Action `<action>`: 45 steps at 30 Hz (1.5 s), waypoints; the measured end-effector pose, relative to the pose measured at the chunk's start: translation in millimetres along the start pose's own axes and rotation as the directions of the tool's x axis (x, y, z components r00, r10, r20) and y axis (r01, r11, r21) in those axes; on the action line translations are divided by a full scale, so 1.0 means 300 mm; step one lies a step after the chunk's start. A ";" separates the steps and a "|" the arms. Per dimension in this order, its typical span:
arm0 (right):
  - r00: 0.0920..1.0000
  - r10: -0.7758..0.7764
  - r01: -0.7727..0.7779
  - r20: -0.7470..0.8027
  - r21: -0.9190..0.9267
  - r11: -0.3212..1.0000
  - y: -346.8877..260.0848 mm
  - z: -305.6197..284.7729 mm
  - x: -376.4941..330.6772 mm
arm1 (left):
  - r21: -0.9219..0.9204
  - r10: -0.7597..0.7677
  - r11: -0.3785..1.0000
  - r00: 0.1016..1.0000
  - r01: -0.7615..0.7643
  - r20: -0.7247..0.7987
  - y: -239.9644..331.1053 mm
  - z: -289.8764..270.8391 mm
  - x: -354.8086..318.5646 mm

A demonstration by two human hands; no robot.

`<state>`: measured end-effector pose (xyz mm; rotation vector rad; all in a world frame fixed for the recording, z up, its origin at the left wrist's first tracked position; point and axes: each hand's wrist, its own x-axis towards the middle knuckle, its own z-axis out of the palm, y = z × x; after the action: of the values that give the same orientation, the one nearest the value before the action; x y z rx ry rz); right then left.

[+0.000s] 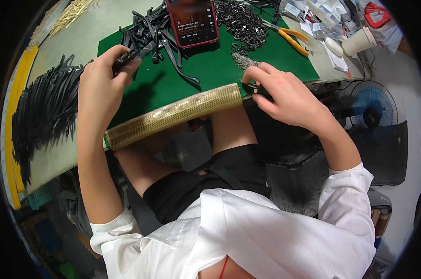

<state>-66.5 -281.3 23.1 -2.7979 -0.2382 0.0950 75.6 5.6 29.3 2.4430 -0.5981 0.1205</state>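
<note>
My left hand (101,86) is raised over the left part of the green mat (285,65), its thumb and fingers closed on black eyeglass temples (125,57). Just beyond it lies a loose pile of similar temples (166,41), curved tips pointing several ways. My right hand (285,95) is at the mat's front edge, by the right end of a gold mesh-covered roll (173,111). Its fingers curl round a small dark tool with a black handle (263,93); the exact kind is hidden by the fingers. A small heap of grey bits (244,61) lies just beyond that hand.
A red-cased phone (192,23) stands at the back, beside a heap of small black parts (240,25). Orange-handled pliers (291,41) lie to the right, near a white cup (359,42). Rows of temples (45,114) fill the left side. A fan (373,111) stands right.
</note>
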 end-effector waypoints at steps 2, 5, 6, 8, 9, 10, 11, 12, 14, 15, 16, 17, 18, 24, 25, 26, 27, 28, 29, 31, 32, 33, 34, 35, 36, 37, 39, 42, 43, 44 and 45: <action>1.000 0.001 -0.002 -0.010 -0.014 1.000 0.000 0.002 -0.001 | -0.122 0.080 0.989 0.997 -0.081 -0.014 -0.010 0.019 -0.018; 0.998 -0.019 0.019 -0.052 -0.013 1.000 0.009 0.008 -0.006 | -0.252 0.122 0.961 0.993 -0.118 -0.001 0.021 0.025 -0.049; 0.999 -0.011 0.010 -0.048 -0.017 1.000 0.008 0.006 -0.007 | -0.288 0.131 0.949 0.991 -0.125 0.000 0.031 0.028 -0.058; 0.999 -0.007 0.006 -0.049 -0.021 1.000 0.006 0.004 -0.007 | -0.300 0.173 0.940 0.985 -0.161 0.015 0.051 0.020 -0.070; 0.998 -0.010 0.009 -0.054 -0.023 1.000 0.005 0.005 -0.007 | -0.312 0.176 0.936 0.984 -0.161 0.021 0.056 0.022 -0.076; 0.998 -0.012 0.010 -0.060 -0.025 1.000 0.005 0.005 -0.007 | -0.324 0.181 0.932 0.983 -0.162 0.027 0.061 0.024 -0.079; 0.998 -0.006 0.004 -0.060 -0.025 1.000 0.006 0.007 -0.008 | -0.337 0.185 0.927 0.982 -0.163 0.033 0.067 0.026 -0.082; 0.998 0.001 -0.002 -0.061 -0.026 1.000 0.008 0.009 -0.009 | -0.329 0.184 0.932 0.981 -0.154 0.060 0.073 0.026 -0.084; 0.998 0.006 -0.008 -0.062 -0.028 1.000 0.007 0.007 -0.008 | -0.373 0.160 0.919 0.985 -0.124 0.066 0.077 0.035 -0.094; 0.998 0.007 -0.009 -0.063 -0.029 1.000 0.005 0.005 -0.005 | -0.395 0.148 0.912 0.987 -0.108 0.070 0.077 0.042 -0.098; 0.998 0.011 -0.013 -0.063 -0.032 0.999 0.004 0.004 -0.004 | -0.406 0.164 0.905 0.985 -0.128 0.057 0.074 0.047 -0.099; 0.998 0.010 -0.013 -0.064 -0.034 0.999 0.002 0.005 -0.001 | -0.416 0.181 0.897 0.983 -0.147 0.042 0.071 0.053 -0.100; 0.998 0.010 -0.012 -0.066 -0.036 0.999 0.000 0.007 0.004 | -0.426 0.197 0.889 0.980 -0.167 0.028 0.068 0.059 -0.101; 0.999 -0.007 0.005 -0.035 -0.054 0.999 0.009 0.005 0.024 | -0.535 0.156 0.832 0.987 -0.147 -0.028 0.087 0.084 -0.127; 0.999 -0.002 0.000 -0.032 -0.050 0.999 0.009 0.007 0.026 | -0.553 0.155 0.820 0.988 -0.145 -0.030 0.088 0.088 -0.133; 1.000 0.006 -0.007 -0.024 -0.052 0.999 0.005 0.005 0.030 | -0.546 0.181 0.816 0.981 -0.191 -0.073 0.087 0.100 -0.137; 1.000 0.014 -0.015 -0.015 -0.054 0.998 0.000 0.001 0.033 | -0.537 0.208 0.810 0.971 -0.237 -0.116 0.086 0.106 -0.139; 1.000 0.029 -0.029 -0.005 -0.059 0.998 -0.006 -0.004 0.030 | -0.505 0.224 0.826 0.968 -0.250 -0.112 0.088 0.103 -0.146; 1.000 0.030 -0.031 -0.006 -0.070 0.997 -0.010 -0.009 0.029 | -0.498 0.233 0.842 0.972 -0.209 -0.015 0.088 0.085 -0.156; 1.000 0.028 -0.029 -0.008 -0.085 0.996 -0.017 -0.010 0.032 | -0.559 0.212 0.805 0.977 -0.197 -0.039 0.091 0.103 -0.161; 0.997 -0.039 0.039 -0.069 -0.008 0.999 -0.018 -0.002 0.037 | -0.571 0.206 0.797 0.977 -0.196 -0.047 0.098 0.107 -0.168; 0.986 -0.101 0.110 -0.134 0.066 0.992 -0.017 0.008 0.041 | -0.583 0.201 0.789 0.978 -0.194 -0.054 0.105 0.113 -0.174; 0.967 -0.156 0.186 -0.202 0.139 0.973 -0.017 0.019 0.046 | -0.576 0.220 0.785 0.972 -0.228 -0.084 0.101 0.130 -0.182; 0.992 -0.061 0.104 -0.107 0.469 0.877 -0.052 0.009 0.047 | -0.556 0.228 0.787 0.964 -0.267 -0.140 0.097 0.147 -0.188; 1.000 -0.005 -0.013 0.021 0.736 0.677 -0.118 -0.020 0.040 | -0.510 0.241 0.805 0.952 -0.303 -0.187 0.102 0.149 -0.196; 0.987 0.027 -0.156 0.159 0.899 0.410 -0.175 -0.041 0.023 | -0.478 0.269 0.806 0.935 -0.350 -0.232 0.116 0.152 -0.193; 0.994 0.029 -0.113 0.109 0.971 0.210 -0.225 -0.009 0.014 | -0.380 0.356 0.796 0.873 -0.470 -0.334 0.125 0.157 -0.191; 0.994 0.028 -0.112 0.109 0.983 0.143 -0.243 0.009 0.015 | -0.313 0.404 0.792 0.834 -0.525 -0.376 0.125 0.159 -0.193; 0.994 0.022 -0.110 0.109 0.986 0.123 -0.241 0.015 0.016 | -0.297 0.417 0.787 0.822 -0.540 -0.389 0.122 0.162 -0.193; 0.994 0.016 -0.109 0.108 0.989 0.102 -0.242 0.018 0.017 | -0.269 0.435 0.783 0.802 -0.561 -0.409 0.117 0.165 -0.190; 0.993 0.028 -0.120 0.117 0.987 0.103 -0.247 0.014 0.017 | -0.257 0.443 0.782 0.796 -0.568 -0.413 0.115 0.166 -0.189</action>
<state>-73.4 -210.0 43.3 -1.3458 0.0073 0.2655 6.9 -26.0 -4.9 1.7810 -1.0193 0.5794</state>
